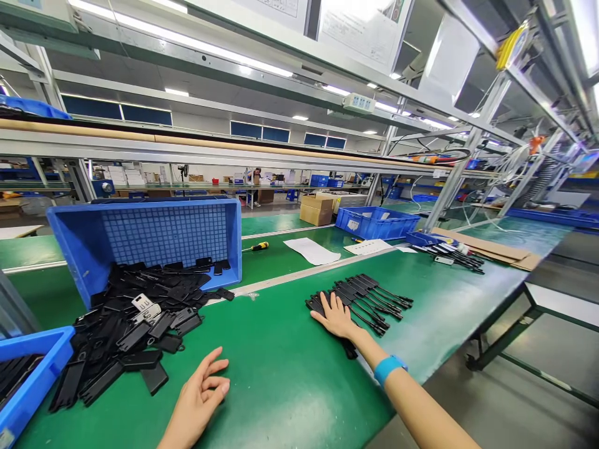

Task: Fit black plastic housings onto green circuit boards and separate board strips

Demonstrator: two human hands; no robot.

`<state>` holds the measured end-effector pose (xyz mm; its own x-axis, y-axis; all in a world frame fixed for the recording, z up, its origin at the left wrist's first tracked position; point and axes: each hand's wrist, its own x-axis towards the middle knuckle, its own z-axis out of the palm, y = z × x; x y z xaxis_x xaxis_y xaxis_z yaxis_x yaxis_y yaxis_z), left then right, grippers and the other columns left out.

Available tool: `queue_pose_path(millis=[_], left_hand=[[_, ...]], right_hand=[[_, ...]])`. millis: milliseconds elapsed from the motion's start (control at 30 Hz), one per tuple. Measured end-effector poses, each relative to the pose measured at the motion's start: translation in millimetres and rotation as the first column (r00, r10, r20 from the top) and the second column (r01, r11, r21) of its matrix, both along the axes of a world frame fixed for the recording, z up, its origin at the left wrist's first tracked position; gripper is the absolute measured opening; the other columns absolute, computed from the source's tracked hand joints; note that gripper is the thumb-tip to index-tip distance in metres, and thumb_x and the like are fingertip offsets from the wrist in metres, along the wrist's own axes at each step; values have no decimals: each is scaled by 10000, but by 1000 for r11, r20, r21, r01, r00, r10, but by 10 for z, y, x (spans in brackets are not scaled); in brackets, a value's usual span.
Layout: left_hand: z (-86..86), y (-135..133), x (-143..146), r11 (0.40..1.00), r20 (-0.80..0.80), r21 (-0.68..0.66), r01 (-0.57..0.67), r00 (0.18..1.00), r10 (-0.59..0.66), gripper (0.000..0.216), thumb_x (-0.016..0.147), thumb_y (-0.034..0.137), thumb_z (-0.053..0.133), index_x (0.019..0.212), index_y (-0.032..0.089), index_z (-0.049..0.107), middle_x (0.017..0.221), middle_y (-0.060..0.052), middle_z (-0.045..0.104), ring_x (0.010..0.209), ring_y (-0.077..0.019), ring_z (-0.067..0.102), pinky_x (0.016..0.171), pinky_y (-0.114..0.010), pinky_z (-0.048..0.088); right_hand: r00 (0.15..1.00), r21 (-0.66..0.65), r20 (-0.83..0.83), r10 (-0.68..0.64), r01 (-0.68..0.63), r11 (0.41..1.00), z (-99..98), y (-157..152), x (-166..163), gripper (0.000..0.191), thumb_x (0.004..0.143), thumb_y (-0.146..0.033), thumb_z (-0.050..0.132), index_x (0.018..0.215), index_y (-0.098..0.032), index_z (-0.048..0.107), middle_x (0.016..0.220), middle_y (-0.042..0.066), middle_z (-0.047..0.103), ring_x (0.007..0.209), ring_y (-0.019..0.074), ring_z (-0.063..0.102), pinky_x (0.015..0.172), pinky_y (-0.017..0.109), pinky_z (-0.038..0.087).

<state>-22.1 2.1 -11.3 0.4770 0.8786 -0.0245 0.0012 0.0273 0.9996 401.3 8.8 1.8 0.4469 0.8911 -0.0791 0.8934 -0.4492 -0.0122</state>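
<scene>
Left on the bench (262, 368), black parts (133, 337) spill from a tipped blue bin (163, 231); nearby, the left hand (198, 395) is palm-inward, grip half-curled and empty. Farther right, the right hand (336, 317) lies flat, grip spread, atop a row of black cabled pieces (360, 287) (a blue crate (374, 229) stands beyond).

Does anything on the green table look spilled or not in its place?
The large blue bin at left lies on its side, with black parts spread from its mouth onto the green table. It looks odd against the tidy row of corded black pieces at the right hand, though perhaps deliberate.
</scene>
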Motion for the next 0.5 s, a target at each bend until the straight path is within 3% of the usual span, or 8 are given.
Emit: queue_pose_path(millis=[167,333,500], left_hand=[[-8,-21,31,998,-15,7,-58,998,58,819,696,651,713,1335,207,458,1238,-175,591,876,-211,648,752,-317,537],[9,-91,79,984,-5,35,-172,985,172,762,689,645,714,1293,228,510,1185,-143,630,816,-203,654,713,-304,538],[-34,-127,80,965,-68,57,-257,963,261,779,665,709,686,1277,253,531,1157,-129,657,847,-229,665,711,-294,548]], right_hand=[[998,80,18,57,-58,995,45,-61,-81,687,953,-536,408,1513,-167,257,1493,253,284,1354,399,293,1045,517,273],[994,187,38,101,-106,977,150,-147,-150,687,866,-506,570,1429,-151,400,1273,221,453,1145,364,449,938,442,350],[985,149,-18,169,-164,975,320,-199,68,643,801,-486,664,1349,-204,483,1152,141,498,1072,301,494,890,360,385]])
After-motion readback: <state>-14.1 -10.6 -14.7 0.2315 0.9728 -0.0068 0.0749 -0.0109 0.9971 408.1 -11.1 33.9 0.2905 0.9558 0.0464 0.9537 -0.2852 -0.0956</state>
